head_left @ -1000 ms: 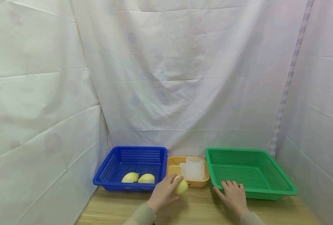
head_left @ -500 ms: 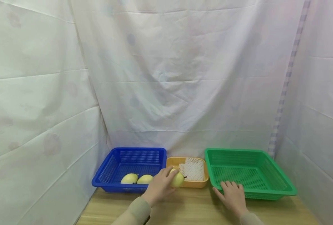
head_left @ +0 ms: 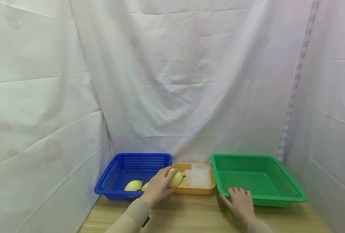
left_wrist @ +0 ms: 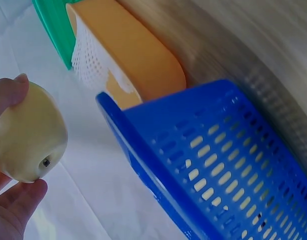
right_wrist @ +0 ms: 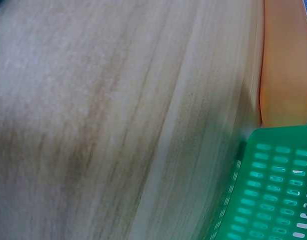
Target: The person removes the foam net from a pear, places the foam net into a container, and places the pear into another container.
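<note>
A pale yellow pear (head_left: pixel 176 179) is in my left hand (head_left: pixel 158 187), gripped between thumb and fingers with its dark stem toward the right. In the left wrist view the same pear (left_wrist: pixel 31 135) shows its blossom end. That hand is above the near right corner of the blue basket (head_left: pixel 109 194). Inside the basket lie two more pears, one at the left (head_left: pixel 133 185), the other partly hidden by the hand. My right hand (head_left: pixel 240 204) rests with relaxed fingers on the near left rim of the green basket (head_left: pixel 280 198), holding nothing.
Between the baskets stands a small orange tray (head_left: pixel 192 190) holding white foam fruit nets (head_left: pixel 201 175). The baskets and tray stand on a wooden table (head_left: pixel 194 215). White cloth (head_left: pixel 175 81) hangs behind and at both sides.
My left hand has moved left and slightly up with the pear, from in front of the orange tray toward the blue basket. The right hand has stayed on the green rim.
</note>
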`<control>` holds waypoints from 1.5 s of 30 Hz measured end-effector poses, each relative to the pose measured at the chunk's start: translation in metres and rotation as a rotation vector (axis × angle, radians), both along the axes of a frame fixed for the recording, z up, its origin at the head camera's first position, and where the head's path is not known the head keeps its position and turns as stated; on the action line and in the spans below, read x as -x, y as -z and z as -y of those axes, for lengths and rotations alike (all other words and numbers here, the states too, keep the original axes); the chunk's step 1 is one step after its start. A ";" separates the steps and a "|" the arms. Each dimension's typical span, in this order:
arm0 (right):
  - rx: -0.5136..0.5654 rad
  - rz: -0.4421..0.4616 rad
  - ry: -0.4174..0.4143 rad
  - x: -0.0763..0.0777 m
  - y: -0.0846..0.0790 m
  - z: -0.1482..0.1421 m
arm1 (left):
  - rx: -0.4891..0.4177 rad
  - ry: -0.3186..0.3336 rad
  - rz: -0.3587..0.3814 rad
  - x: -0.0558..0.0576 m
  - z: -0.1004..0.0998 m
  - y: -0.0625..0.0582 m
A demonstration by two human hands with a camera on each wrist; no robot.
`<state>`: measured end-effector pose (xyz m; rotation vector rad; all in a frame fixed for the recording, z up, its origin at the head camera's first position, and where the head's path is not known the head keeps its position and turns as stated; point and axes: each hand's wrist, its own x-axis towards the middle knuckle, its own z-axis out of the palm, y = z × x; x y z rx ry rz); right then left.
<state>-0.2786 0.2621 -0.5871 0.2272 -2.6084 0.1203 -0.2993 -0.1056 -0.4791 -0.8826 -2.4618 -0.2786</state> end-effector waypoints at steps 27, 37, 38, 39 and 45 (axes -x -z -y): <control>0.007 -0.027 0.003 0.000 0.003 0.001 | 0.004 -0.049 -0.064 0.033 0.039 -0.022; 0.003 -0.048 0.001 -0.001 0.001 0.001 | 0.035 -0.097 -0.059 0.045 0.050 -0.025; 0.004 -0.044 0.002 -0.001 0.001 0.001 | 0.037 -0.101 -0.058 0.046 0.050 -0.025; 0.004 -0.043 0.002 -0.001 0.001 0.001 | 0.038 -0.105 -0.057 0.048 0.051 -0.025; 0.002 -0.042 0.004 0.000 0.000 0.001 | 0.040 -0.146 0.000 0.054 0.053 -0.028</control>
